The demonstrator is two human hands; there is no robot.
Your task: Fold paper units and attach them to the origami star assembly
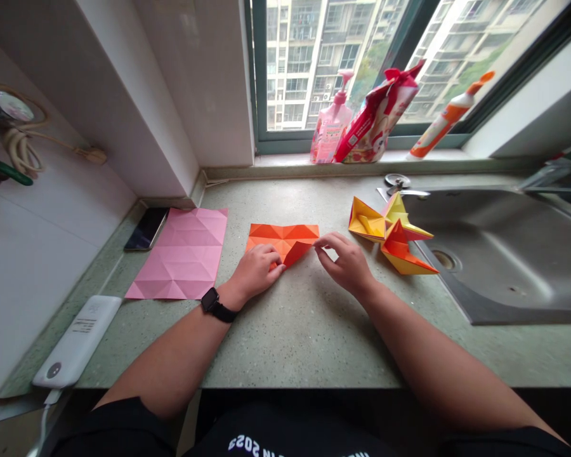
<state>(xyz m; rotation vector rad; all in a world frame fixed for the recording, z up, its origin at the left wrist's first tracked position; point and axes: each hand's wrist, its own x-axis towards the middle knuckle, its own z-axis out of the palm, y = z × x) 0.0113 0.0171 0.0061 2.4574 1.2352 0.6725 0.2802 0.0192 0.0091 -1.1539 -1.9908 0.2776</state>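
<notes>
A sheet of orange origami paper (280, 238) lies folded on the speckled green countertop (304, 343), with a flap lifted at its lower right. My left hand (257, 273) presses down on its lower left part, and a black smartwatch (213, 304) sits on that wrist. My right hand (345, 263) pinches the paper's right corner between thumb and fingertips. To the left of my left hand lies a creased pink paper sheet (181, 254), unfolded flat. Right of my right hand stands a folded yellow and red origami model (390, 231).
A stainless steel sink (495, 254) is set in the counter at right. A smartphone (146, 228) and a white power bank (76, 341) lie at left. A pink pump bottle (332, 127), a red packet (378, 114) and an orange-capped bottle (447, 117) stand on the windowsill.
</notes>
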